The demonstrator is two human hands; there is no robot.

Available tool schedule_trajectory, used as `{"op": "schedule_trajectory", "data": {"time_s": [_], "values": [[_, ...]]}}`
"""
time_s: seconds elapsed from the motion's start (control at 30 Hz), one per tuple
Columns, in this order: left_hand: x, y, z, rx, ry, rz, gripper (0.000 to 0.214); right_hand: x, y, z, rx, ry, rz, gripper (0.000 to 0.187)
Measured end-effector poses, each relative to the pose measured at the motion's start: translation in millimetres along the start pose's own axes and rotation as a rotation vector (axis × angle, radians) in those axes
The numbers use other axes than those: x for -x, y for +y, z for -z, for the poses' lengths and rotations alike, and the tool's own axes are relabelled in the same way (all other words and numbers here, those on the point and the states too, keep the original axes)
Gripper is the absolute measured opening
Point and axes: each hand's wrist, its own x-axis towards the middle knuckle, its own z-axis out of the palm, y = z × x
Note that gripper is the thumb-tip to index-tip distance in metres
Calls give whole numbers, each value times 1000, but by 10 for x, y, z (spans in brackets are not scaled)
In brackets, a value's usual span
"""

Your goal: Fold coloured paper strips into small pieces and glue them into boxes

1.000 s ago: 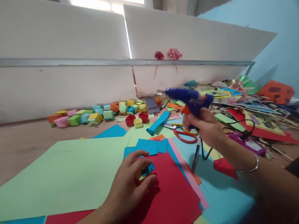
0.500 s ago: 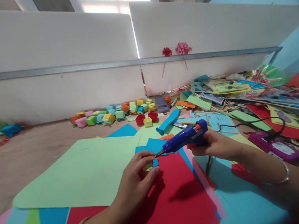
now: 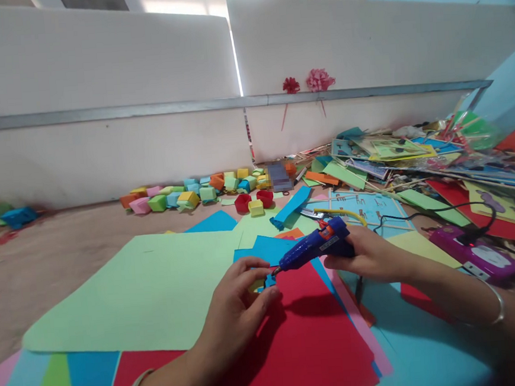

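My right hand (image 3: 364, 255) is wrapped round the handle of a blue glue gun (image 3: 313, 248), which points down to the left. Between the fingers and thumb of my left hand (image 3: 241, 295) is a small blue folded paper piece (image 3: 270, 281), with a bit of yellow showing behind it. The metal nozzle of the glue gun is at the top of this piece, apparently touching it. Under both hands lies a red paper sheet (image 3: 314, 343), and a large pale green sheet (image 3: 127, 292) spreads to the left.
Several small coloured paper boxes (image 3: 188, 199) stand along the white board (image 3: 103, 157). A heap of cards and sticks (image 3: 383, 153) fills the back right. From a purple power strip (image 3: 480, 253) a black cord (image 3: 423, 211) runs towards the glue gun.
The glue gun has come lower and slightly left, so its nozzle now sits at the blue paper piece instead of just above it. My left hand has kept its hold.
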Motion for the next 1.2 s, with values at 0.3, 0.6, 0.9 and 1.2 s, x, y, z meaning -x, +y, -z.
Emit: {"op": "schedule_trajectory", "data": {"time_s": [0.3,0.6,0.9,1.2], "values": [[-2,19,7,-2,-12,15,18,10,-29,-10,-22,-21,-73,17],[-7,9,5,-26,0,-5,16,30,-21,-47,-68,-1,-108,24],[0,11,-5,18,-8,3,17,35,-32,-24,-74,5,-53,24],[2,10,-5,27,-18,25,17,46,-75,-48,-116,3,-83,23]]}}
